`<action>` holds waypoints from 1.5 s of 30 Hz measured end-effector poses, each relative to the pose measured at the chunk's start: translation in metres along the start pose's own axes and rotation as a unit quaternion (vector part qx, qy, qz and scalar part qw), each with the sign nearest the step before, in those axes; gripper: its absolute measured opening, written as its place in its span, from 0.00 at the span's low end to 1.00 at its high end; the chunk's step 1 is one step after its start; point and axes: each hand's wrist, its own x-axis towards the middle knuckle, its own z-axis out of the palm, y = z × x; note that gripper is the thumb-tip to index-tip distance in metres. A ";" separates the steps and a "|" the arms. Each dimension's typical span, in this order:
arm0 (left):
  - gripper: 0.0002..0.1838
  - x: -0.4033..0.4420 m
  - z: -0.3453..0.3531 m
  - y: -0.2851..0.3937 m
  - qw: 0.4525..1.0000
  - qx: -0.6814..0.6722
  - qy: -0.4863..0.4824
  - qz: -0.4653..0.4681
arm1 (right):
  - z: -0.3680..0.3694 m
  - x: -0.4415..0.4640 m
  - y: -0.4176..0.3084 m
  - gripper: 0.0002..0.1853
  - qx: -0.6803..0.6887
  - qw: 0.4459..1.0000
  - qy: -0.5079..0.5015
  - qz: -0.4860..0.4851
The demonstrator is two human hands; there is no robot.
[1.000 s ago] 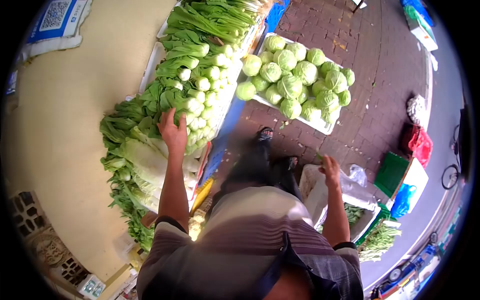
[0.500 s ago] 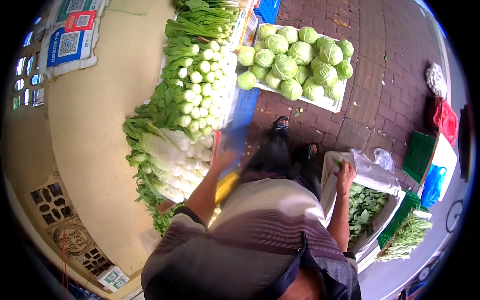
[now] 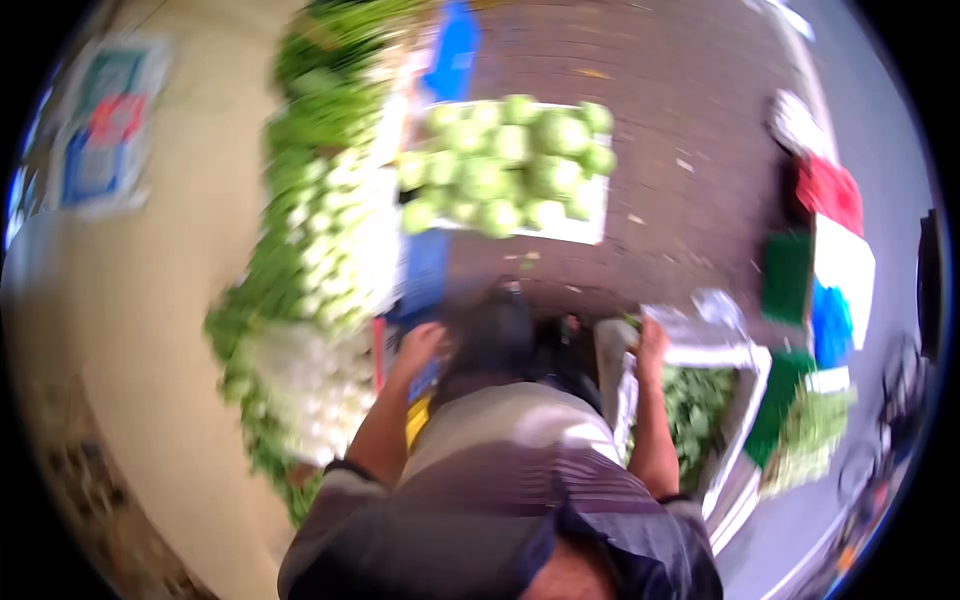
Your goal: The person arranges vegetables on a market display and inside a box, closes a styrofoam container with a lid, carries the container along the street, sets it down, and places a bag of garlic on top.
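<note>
My right hand (image 3: 652, 343) is over the near-left corner of a white foam box (image 3: 758, 385), its fingers closed. A small bit of green leaf (image 3: 632, 320) shows at its fingertips, though the blur hides detail. Loose leafy greens (image 3: 700, 412) fill the box beneath my forearm. My left hand (image 3: 422, 345) hangs in front of me, just right of the white-stemmed vegetables (image 3: 310, 385) on the stall. Motion smears its fingers, and nothing can be made out in them.
Bunches of green-leaved bok choy (image 3: 325, 235) line the left side. Ahead, round cabbages (image 3: 485, 175) fill a white crate on the brick ground (image 3: 690, 230). On the right are a red bag (image 3: 830, 195), a blue bag (image 3: 830, 325), green crates (image 3: 787, 275) and long beans (image 3: 815, 435).
The view has swung, so the stall, cabbages and box sit farther left. My left hand has shifted from the white-stemmed vegetables toward my legs. My right hand stays by the foam box.
</note>
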 end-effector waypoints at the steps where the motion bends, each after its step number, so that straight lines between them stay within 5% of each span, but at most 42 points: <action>1: 0.16 0.025 -0.007 -0.042 0.999 0.028 -0.020 0.041 | 0.008 0.003 0.003 0.36 0.017 1.000 0.010 0.003; 2: 0.15 0.013 -0.005 -0.022 0.999 -0.014 -0.031 -0.024 | -0.001 0.009 -0.006 0.26 0.158 0.981 -0.014 0.111; 4: 0.14 0.017 -0.005 -0.023 0.997 0.020 -0.077 -0.024 | -0.024 0.022 -0.025 0.12 0.439 0.833 0.045 0.334; 5: 0.13 0.016 -0.007 -0.019 0.990 0.006 -0.117 -0.077 | -0.050 0.024 -0.042 0.21 0.458 0.821 0.098 0.325; 7: 0.14 0.062 -0.030 -0.082 0.953 0.246 -0.142 0.101 | -0.046 0.021 -0.009 0.20 0.387 0.868 0.127 0.284; 9: 0.14 0.081 -0.039 -0.083 0.756 0.493 -0.133 0.409 | -0.042 0.017 0.025 0.20 0.377 0.868 0.155 0.284; 12: 0.15 0.115 -0.018 -0.023 0.775 0.458 -0.170 0.402 | -0.048 0.004 0.067 0.20 0.377 0.854 0.156 0.324; 13: 0.16 0.114 -0.018 -0.006 0.787 0.449 -0.174 0.386 | -0.087 0.003 0.053 0.20 0.447 0.801 0.149 0.369; 15: 0.17 0.165 -0.022 0.039 0.689 0.578 -0.276 0.338 | -0.103 -0.007 0.062 0.21 0.504 0.732 0.185 0.420; 16: 0.18 0.181 -0.006 0.064 0.849 0.432 -0.240 0.190 | -0.103 -0.016 0.077 0.21 0.503 0.735 0.176 0.419; 17: 0.20 0.189 0.006 0.098 0.947 0.262 -0.184 0.020 | -0.114 -0.021 0.076 0.19 0.508 0.726 0.190 0.423; 18: 0.22 0.195 0.022 0.126 0.980 0.073 -0.107 -0.152 | -0.125 -0.029 0.078 0.17 0.483 0.722 0.183 0.460; 20: 0.26 0.222 0.046 0.183 0.981 0.114 -0.128 -0.092 | -0.140 -0.055 0.105 0.17 0.388 0.742 0.227 0.497; 22: 0.26 0.235 0.077 0.238 0.982 0.133 -0.121 -0.055 | -0.176 -0.098 0.143 0.17 0.492 0.506 0.479 0.522; 23: 0.25 0.245 0.089 0.257 0.982 0.140 -0.120 -0.039 | -0.177 -0.152 0.182 0.17 0.553 0.457 0.569 0.401; 26: 0.24 0.249 0.140 0.306 0.974 0.181 -0.133 -0.025 | -0.207 -0.224 0.206 0.38 0.408 0.325 0.698 0.490; 27: 0.23 0.248 0.159 0.319 0.968 0.202 -0.145 -0.020 | -0.209 -0.227 0.204 0.43 0.359 0.329 0.644 0.590; 29: 0.22 0.247 0.198 0.343 0.957 0.238 -0.167 -0.007 | -0.142 -0.248 0.242 0.34 0.265 0.398 0.572 0.667; 30: 0.21 0.248 0.221 0.354 0.960 0.224 -0.168 -0.011 | -0.102 -0.253 0.252 0.28 0.295 0.474 0.480 0.677; 31: 0.21 0.251 0.247 0.364 0.961 0.218 -0.171 -0.001 | -0.089 -0.209 0.230 0.26 0.337 0.458 0.528 0.630; 32: 0.20 0.247 0.274 0.374 0.965 0.206 -0.165 -0.006 | -0.061 -0.191 0.225 0.25 0.279 0.553 0.433 0.655; 33: 0.20 0.244 0.301 0.387 0.966 0.200 -0.161 -0.013 | -0.025 -0.164 0.210 0.24 0.331 0.509 0.415 0.678; 35: 0.20 0.230 0.339 0.411 0.958 0.212 -0.192 -0.010 | -0.031 -0.115 0.166 0.23 0.349 0.568 0.220 0.712; 37: 0.20 0.224 0.390 0.437 0.943 0.234 -0.235 0.001 | 0.023 -0.105 0.163 0.28 0.388 0.613 0.149 0.672; 41: 0.21 0.246 0.460 0.464 0.931 0.253 -0.262 0.025 | -0.060 -0.061 0.157 0.28 0.549 0.451 0.138 0.690; 45: 0.20 0.264 0.543 0.493 0.897 0.331 -0.291 0.040 | -0.058 -0.064 0.156 0.20 0.559 0.363 0.321 0.673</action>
